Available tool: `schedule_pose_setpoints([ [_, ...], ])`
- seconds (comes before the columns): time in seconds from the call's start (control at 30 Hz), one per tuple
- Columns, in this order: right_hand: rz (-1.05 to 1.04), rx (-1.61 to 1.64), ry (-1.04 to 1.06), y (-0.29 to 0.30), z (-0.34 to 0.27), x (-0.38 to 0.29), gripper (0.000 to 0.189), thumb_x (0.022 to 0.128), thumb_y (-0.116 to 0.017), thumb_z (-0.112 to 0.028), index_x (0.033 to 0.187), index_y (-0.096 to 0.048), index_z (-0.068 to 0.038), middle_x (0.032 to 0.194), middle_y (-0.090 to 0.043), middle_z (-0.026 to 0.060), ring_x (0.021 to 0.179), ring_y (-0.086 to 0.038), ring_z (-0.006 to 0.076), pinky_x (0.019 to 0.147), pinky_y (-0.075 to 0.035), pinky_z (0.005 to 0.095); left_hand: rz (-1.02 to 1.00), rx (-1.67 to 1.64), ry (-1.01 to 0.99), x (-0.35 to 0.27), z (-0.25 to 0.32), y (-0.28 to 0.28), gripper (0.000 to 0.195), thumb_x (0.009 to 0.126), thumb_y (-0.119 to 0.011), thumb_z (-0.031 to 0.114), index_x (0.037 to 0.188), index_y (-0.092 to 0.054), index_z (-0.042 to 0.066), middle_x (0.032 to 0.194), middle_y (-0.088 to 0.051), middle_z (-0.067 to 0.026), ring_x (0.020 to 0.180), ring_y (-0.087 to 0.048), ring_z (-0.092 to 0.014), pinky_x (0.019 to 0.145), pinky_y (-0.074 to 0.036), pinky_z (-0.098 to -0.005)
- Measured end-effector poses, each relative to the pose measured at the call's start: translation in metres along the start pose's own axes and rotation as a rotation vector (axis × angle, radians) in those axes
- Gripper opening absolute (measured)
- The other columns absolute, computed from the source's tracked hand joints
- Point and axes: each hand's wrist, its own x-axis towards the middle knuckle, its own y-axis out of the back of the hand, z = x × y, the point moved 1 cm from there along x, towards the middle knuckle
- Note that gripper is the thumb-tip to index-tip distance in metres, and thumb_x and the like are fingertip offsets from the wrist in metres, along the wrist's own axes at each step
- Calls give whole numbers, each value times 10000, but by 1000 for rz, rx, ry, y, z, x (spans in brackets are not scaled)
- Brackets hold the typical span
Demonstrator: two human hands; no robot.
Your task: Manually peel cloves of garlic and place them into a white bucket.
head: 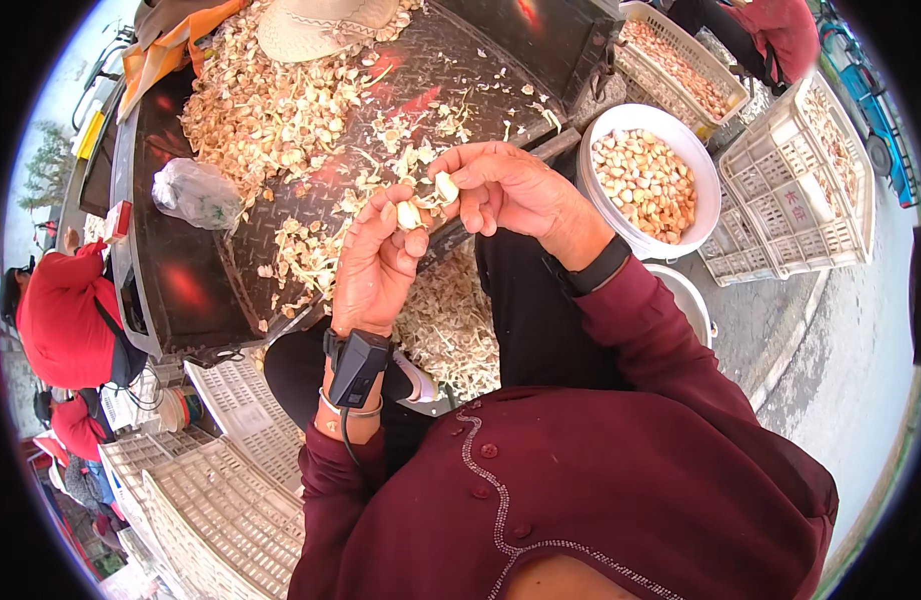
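Observation:
My left hand (378, 259) grips a pale garlic clove (408, 215) between thumb and fingers. Close beside it, my right hand (513, 187) pinches another garlic clove (445, 187), with a bit of dry skin between the two. Both hands are raised over the near edge of a dark metal truck bed (460, 82). A large heap of garlic cloves (273, 112) lies on the bed, and loose garlic skins (310, 251) are scattered under and around my hands. To the right, a white bucket (706, 180) holds many garlic cloves (644, 184).
A straw hat (318, 26) and a knotted plastic bag (196, 193) rest by the heap. Plastic crates (790, 217) stand at right, more crates (220, 510) at lower left. Garlic skins (456, 322) cover the ground below. People in red (66, 319) are at left, another person (783, 34) at upper right.

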Motion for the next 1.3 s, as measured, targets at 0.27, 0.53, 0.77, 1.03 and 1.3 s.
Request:
schedule_pose_setpoints([
  [0.27, 101, -207, 70, -28, -1, -5, 247, 931, -636, -169, 1076, -563, 18, 809, -682, 101, 581, -681, 163, 440, -530, 229, 84, 176, -38, 1, -1, -2, 307, 977, -572, 126, 1232, -563, -44, 914, -684, -102, 717, -658, -119, 602, -540, -199],
  [0.53, 204, -813, 216, -39, 7, -13, 177, 878, -685, -124, 927, -619, 32, 714, -662, 69, 614, -645, 104, 493, -518, 236, 222, 539, -117, -7, -5, -21, 273, 956, -578, 74, 1194, -612, -57, 871, -686, -102, 685, -649, -136, 602, -537, -238],
  [0.77, 155, -623, 145, -40, 8, -21, 151, 882, -643, -94, 964, -626, 31, 751, -663, 70, 628, -649, 111, 523, -526, 235, 190, 628, -92, -13, -2, -24, 265, 949, -550, 44, 1178, -621, -69, 874, -686, -121, 666, -639, -135, 596, -531, -237],
  [1.03, 200, -522, 169, -39, 20, -24, 160, 889, -605, -65, 1015, -618, 32, 790, -660, 65, 643, -646, 107, 527, -519, 228, 279, 667, -72, -13, -5, -32, 227, 923, -594, 43, 1117, -633, -68, 813, -680, -105, 647, -626, -117, 592, -512, -229],
  [1.3, 188, -588, 214, -37, 19, -29, 220, 867, -598, -40, 1074, -586, 33, 780, -652, 58, 660, -649, 109, 505, -491, 217, 269, 867, -149, -16, -5, -47, 152, 906, -636, 57, 1022, -658, -39, 755, -661, -58, 621, -599, -71, 529, -471, -199],
])
